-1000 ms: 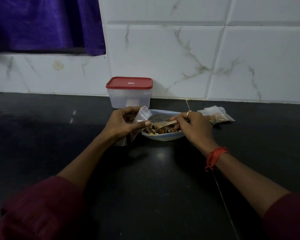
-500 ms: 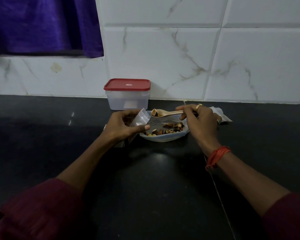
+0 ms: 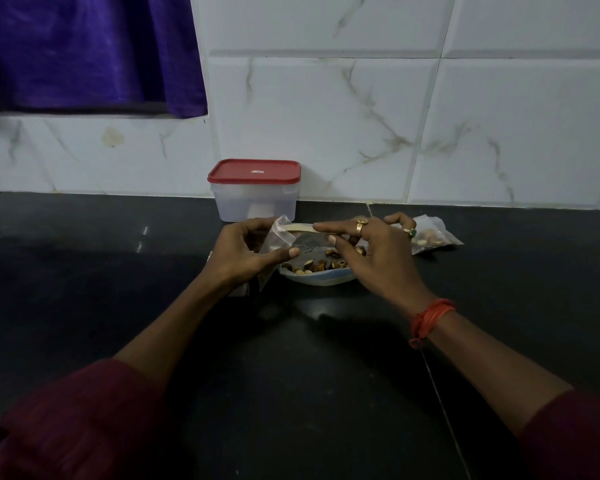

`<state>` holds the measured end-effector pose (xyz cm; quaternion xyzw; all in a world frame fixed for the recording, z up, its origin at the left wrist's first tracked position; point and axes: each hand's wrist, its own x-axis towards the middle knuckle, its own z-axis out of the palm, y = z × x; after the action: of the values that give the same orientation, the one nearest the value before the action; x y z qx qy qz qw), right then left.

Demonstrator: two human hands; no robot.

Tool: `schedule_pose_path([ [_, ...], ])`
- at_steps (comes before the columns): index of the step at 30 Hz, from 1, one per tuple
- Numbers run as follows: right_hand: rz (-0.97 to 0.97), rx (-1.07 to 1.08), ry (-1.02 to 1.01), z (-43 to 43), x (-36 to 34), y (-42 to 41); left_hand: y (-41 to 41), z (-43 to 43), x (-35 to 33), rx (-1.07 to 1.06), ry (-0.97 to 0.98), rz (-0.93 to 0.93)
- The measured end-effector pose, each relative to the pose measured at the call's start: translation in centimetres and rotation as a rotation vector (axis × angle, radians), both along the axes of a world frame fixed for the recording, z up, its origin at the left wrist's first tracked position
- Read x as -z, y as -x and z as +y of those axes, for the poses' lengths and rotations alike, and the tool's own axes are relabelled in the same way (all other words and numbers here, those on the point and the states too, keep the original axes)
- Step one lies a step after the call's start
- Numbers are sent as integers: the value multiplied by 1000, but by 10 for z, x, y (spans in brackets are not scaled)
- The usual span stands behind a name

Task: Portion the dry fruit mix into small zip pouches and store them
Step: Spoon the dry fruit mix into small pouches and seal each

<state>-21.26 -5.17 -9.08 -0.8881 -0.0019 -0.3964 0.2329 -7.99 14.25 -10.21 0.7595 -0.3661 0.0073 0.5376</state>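
A pale bowl [image 3: 321, 278] of dry fruit mix [image 3: 321, 264] sits on the black counter. My left hand [image 3: 243, 252] pinches a small clear zip pouch [image 3: 280, 233] by its mouth, just left of the bowl. My right hand [image 3: 374, 251] grips a wooden spoon [image 3: 300, 228] whose bowl end reaches into the pouch mouth. A filled pouch [image 3: 430, 237] lies to the right, partly hidden behind my right hand. More clear pouches [image 3: 243, 289] lie under my left hand.
A clear plastic box with a red lid [image 3: 254, 188] stands against the tiled wall behind the bowl. A purple curtain [image 3: 84, 53] hangs at the upper left. Dark counter [image 3: 291, 375] stretches toward me and to both sides.
My right hand lifted the spoon with mix out of the bowl and carried it left, up to the pouch mouth. My left hand kept hold of the pouch.
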Motion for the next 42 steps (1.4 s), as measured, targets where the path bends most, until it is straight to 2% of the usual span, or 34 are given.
schedule_pose_path([
  [12, 18, -41, -355, -1, -5, 1, -5, 1, 3, 19, 20, 70],
  [16, -42, 90, -322, -12, -4, 0, -7, 2, 3, 17, -6, 59],
  [20, -15, 242, -20, -22, 1, 4, -9, 2, 3, 20, -53, 41],
  [23, 65, 251, 151, -22, 2, 7, -9, 3, 3, 20, -57, 60],
  [27, 110, 221, 214, -26, 2, 8, -10, 5, 2, 32, -76, 67],
  [29, 88, 249, 221, -28, 2, 8, -10, 5, 2, 34, -74, 73],
  [34, 133, 203, 94, -26, 2, 5, -9, 4, 4, 44, -51, 81],
  [42, 199, 162, 70, -17, -4, 8, -8, 4, 2, 55, -41, 103],
])
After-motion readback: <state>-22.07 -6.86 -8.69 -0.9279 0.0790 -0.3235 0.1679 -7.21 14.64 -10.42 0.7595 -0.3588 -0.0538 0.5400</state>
